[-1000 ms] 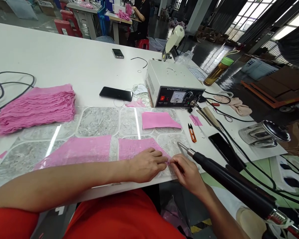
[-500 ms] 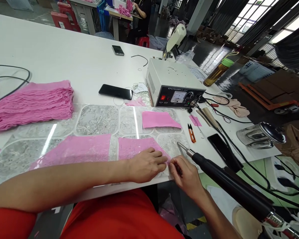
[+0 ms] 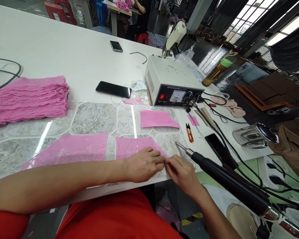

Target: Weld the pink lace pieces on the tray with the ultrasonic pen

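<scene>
My left hand (image 3: 146,165) rests on the right end of a pink fabric piece (image 3: 129,146). Its fingers are bent down and closed at the slanted edge. Against its fingertips, my right hand (image 3: 183,173) is closed in a pinch at the fabric's tip; the pinched bit is mostly hidden. Left of this piece, a second sheer pink fabric piece (image 3: 82,146) lies flat, partly behind my left forearm. A black handheld tool with a metal tip (image 3: 186,150) slants just above and right of my right hand, touched by neither hand.
A small pink fabric piece (image 3: 159,119) lies beyond my hands, before a white control box (image 3: 176,73). A pink fabric stack (image 3: 40,98) sits at left. Orange thread snips (image 3: 189,133), a phone (image 3: 113,89), a glass mug (image 3: 251,135) and cables surround the box. Another person (image 3: 141,16) sits far back.
My right hand has moved slightly left, so its fingertips now meet those of my left hand. The whole view has shifted a little; the fabric pieces lie as before.
</scene>
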`<state>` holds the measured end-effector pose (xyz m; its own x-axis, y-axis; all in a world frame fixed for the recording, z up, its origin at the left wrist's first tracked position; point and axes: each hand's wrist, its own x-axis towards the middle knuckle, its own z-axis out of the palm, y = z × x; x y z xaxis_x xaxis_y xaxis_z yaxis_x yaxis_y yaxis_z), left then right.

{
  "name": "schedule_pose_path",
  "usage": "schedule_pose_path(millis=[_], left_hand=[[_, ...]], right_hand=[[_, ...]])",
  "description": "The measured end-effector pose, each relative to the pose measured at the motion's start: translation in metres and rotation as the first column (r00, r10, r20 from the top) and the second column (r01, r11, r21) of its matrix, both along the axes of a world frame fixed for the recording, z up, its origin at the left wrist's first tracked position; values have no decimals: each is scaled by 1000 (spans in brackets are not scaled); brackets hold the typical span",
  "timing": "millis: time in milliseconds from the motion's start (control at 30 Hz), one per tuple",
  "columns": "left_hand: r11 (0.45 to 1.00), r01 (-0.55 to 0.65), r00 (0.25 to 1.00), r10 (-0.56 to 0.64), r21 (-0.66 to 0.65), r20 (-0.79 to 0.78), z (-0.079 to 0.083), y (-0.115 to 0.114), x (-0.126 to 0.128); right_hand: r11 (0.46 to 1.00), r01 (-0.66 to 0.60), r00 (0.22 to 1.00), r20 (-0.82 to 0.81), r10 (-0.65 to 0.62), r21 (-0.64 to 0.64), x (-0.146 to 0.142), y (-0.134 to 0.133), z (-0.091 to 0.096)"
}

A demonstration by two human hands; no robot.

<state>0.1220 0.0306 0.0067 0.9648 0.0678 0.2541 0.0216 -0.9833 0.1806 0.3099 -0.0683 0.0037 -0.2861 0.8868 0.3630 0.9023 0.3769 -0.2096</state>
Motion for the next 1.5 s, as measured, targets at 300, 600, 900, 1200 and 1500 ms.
schedule_pose_path(millis=[300, 600, 900, 1200, 1500], left_hand=[[1000, -1, 999, 1, 7, 32, 1, 1, -1], [1000, -6, 999, 5, 9, 33, 1, 1, -1], [1000, 3, 1000, -3, 5, 16, 0, 2, -2], [1000, 6, 1000, -6, -2, 23, 4, 3, -1], [1000, 15, 999, -15, 22, 41, 0, 4, -2]], right_hand=[[1000, -5, 990, -144, 2, -17, 3, -2, 2], [997, -63, 996, -61, 61, -45, 2, 6, 8], [995, -25, 991, -128, 37, 95, 3, -3, -4], [998, 65, 984, -165, -67, -19, -4, -4, 0], [989, 149, 987, -60, -149, 4, -8, -3, -1]])
